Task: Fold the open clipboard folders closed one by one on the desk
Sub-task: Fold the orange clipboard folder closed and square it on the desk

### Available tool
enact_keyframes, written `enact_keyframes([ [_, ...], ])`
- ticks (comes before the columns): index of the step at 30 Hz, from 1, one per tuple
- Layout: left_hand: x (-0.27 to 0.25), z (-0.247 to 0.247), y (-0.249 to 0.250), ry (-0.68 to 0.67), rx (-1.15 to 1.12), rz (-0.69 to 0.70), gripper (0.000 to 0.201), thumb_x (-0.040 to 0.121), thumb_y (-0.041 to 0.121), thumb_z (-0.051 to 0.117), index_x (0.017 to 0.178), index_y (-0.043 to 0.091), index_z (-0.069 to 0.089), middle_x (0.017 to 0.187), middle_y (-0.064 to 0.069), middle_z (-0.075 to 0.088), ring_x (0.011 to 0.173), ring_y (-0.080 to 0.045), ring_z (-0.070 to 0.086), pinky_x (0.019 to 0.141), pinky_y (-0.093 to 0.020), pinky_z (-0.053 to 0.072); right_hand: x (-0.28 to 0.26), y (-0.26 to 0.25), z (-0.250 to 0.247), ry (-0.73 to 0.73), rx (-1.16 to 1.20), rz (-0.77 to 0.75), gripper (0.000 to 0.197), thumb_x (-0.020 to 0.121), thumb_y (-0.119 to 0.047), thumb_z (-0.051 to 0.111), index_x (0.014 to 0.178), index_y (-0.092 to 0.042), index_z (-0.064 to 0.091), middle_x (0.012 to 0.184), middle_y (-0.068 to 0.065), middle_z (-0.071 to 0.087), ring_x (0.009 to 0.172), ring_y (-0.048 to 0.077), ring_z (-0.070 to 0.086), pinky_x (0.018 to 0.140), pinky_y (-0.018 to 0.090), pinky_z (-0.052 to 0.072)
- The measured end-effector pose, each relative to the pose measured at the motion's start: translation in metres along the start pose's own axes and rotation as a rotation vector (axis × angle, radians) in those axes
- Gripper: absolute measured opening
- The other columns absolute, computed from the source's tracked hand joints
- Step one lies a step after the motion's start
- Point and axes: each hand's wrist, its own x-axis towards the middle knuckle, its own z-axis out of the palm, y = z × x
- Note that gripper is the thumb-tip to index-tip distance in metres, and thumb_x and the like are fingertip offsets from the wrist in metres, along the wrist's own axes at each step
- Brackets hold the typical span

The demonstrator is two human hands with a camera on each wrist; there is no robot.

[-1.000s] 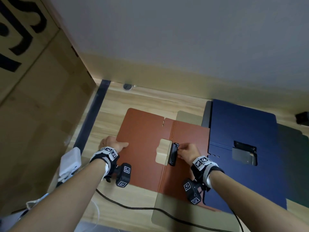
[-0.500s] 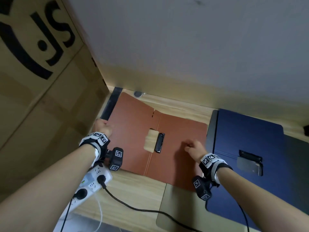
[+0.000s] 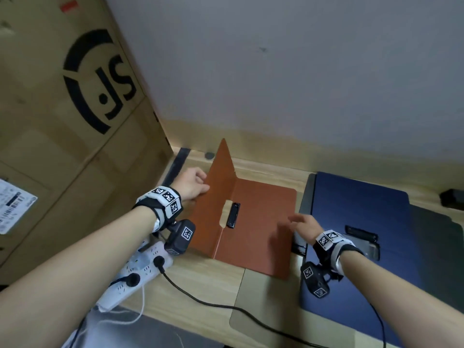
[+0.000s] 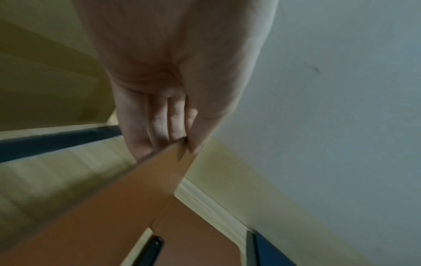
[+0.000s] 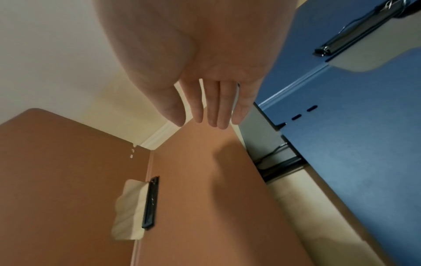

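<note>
A brown clipboard folder (image 3: 261, 222) lies on the desk with its left cover (image 3: 216, 197) raised almost upright. A black clip (image 3: 233, 215) sits by its spine. My left hand (image 3: 194, 183) pinches the outer edge of that raised cover (image 4: 145, 194) between thumb and fingers. My right hand (image 3: 302, 223) hovers with straight fingers above the folder's right edge, holding nothing; the wrist view shows the same hand (image 5: 212, 111) above the flat half (image 5: 216, 198). A blue folder (image 3: 359, 222) lies open to the right, with its clip (image 3: 361, 233).
A large cardboard box (image 3: 70, 116) stands close on the left, the wall (image 3: 276, 71) behind. A white power strip (image 3: 135, 270) and a black cable (image 3: 226, 307) lie at the front left. A grey-green mat (image 3: 263, 312) lies under the folders.
The brown folder's left cover has swung up from nearly flat to almost upright in my left hand. My right hand has lifted off the flat half and slid right.
</note>
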Motion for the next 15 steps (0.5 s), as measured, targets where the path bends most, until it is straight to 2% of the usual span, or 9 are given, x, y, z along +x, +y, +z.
enact_keyframes([
  [2, -0.010, 0.020, 0.018, -0.050, 0.000, 0.081, 0.028, 0.088, 0.028, 0.068, 0.113, 0.020, 0.057, 0.101, 0.001, 0.064, 0.081, -0.014, 0.066, 0.053, -0.026, 0.051, -0.007, -0.005, -0.006, 0.000, 0.058, -0.009, 0.035, 0.093, -0.019, 0.057, 0.126, -0.009, 0.061, 0.126, 0.010, 0.065, 0.116, 0.025, 0.060, 0.102, 0.036, 0.045],
  [4, -0.017, 0.044, 0.029, -0.101, -0.025, 0.137, 0.031, 0.087, 0.042, 0.065, 0.111, 0.024, 0.059, 0.102, 0.006, 0.064, 0.087, -0.014, 0.067, 0.060, -0.032, 0.058, -0.014, -0.012, -0.009, 0.003, 0.152, 0.008, 0.033, 0.095, -0.019, 0.056, 0.125, -0.005, 0.059, 0.111, 0.010, 0.070, 0.097, 0.023, 0.065, 0.084, 0.032, 0.049],
  [6, -0.020, 0.069, 0.034, -0.147, -0.049, 0.159, 0.032, 0.083, 0.054, 0.061, 0.102, 0.029, 0.062, 0.098, 0.007, 0.066, 0.083, -0.016, 0.067, 0.066, -0.037, 0.060, -0.018, -0.014, -0.009, -0.009, 0.262, 0.025, 0.032, 0.099, -0.020, 0.052, 0.124, -0.001, 0.057, 0.099, 0.012, 0.068, 0.078, 0.021, 0.061, 0.066, 0.028, 0.045],
  [7, -0.020, 0.081, 0.034, -0.162, -0.053, 0.163, 0.031, 0.083, 0.056, 0.059, 0.099, 0.030, 0.063, 0.094, 0.007, 0.067, 0.079, -0.016, 0.065, 0.065, -0.035, 0.057, -0.021, -0.016, -0.009, -0.024, 0.311, 0.038, 0.033, 0.101, -0.022, 0.049, 0.123, 0.001, 0.057, 0.099, 0.017, 0.067, 0.076, 0.023, 0.060, 0.063, 0.028, 0.044],
  [9, -0.018, 0.101, 0.030, -0.187, -0.044, 0.143, 0.024, 0.087, 0.048, 0.058, 0.095, 0.026, 0.064, 0.085, 0.004, 0.067, 0.071, -0.016, 0.061, 0.063, -0.028, 0.049, -0.023, -0.015, -0.007, -0.051, 0.375, 0.055, 0.038, 0.103, -0.029, 0.042, 0.119, 0.001, 0.059, 0.105, 0.023, 0.068, 0.082, 0.028, 0.062, 0.066, 0.030, 0.046],
  [11, -0.012, 0.117, 0.017, -0.223, -0.028, 0.096, 0.018, 0.090, 0.039, 0.058, 0.094, 0.023, 0.065, 0.083, 0.002, 0.067, 0.076, -0.020, 0.065, 0.064, -0.029, 0.048, -0.021, -0.012, -0.003, -0.056, 0.417, 0.078, 0.043, 0.103, -0.038, 0.039, 0.115, -0.003, 0.061, 0.107, 0.022, 0.071, 0.085, 0.030, 0.066, 0.070, 0.031, 0.050],
  [13, -0.006, 0.127, 0.000, -0.252, 0.017, 0.038, 0.012, 0.090, 0.030, 0.058, 0.092, 0.021, 0.066, 0.082, 0.005, 0.065, 0.086, -0.022, 0.067, 0.069, -0.030, 0.050, -0.017, -0.008, 0.002, -0.022, 0.435, 0.117, 0.048, 0.100, -0.046, 0.043, 0.112, -0.004, 0.063, 0.102, 0.022, 0.071, 0.083, 0.029, 0.067, 0.074, 0.035, 0.055],
  [14, -0.002, 0.131, -0.010, -0.256, 0.039, 0.005, 0.010, 0.089, 0.026, 0.059, 0.091, 0.021, 0.067, 0.084, 0.006, 0.066, 0.089, -0.022, 0.067, 0.073, -0.031, 0.052, -0.015, -0.008, 0.004, -0.004, 0.450, 0.144, 0.047, 0.098, -0.045, 0.046, 0.112, -0.003, 0.062, 0.095, 0.021, 0.069, 0.079, 0.029, 0.065, 0.075, 0.036, 0.055],
  [15, 0.001, 0.134, -0.020, -0.255, 0.060, -0.032, 0.008, 0.088, 0.023, 0.060, 0.090, 0.021, 0.068, 0.088, 0.005, 0.068, 0.092, -0.022, 0.067, 0.079, -0.032, 0.053, -0.012, -0.004, 0.006, 0.006, 0.453, 0.174, 0.041, 0.099, -0.039, 0.048, 0.112, -0.001, 0.059, 0.086, 0.018, 0.064, 0.072, 0.027, 0.060, 0.071, 0.034, 0.051],
])
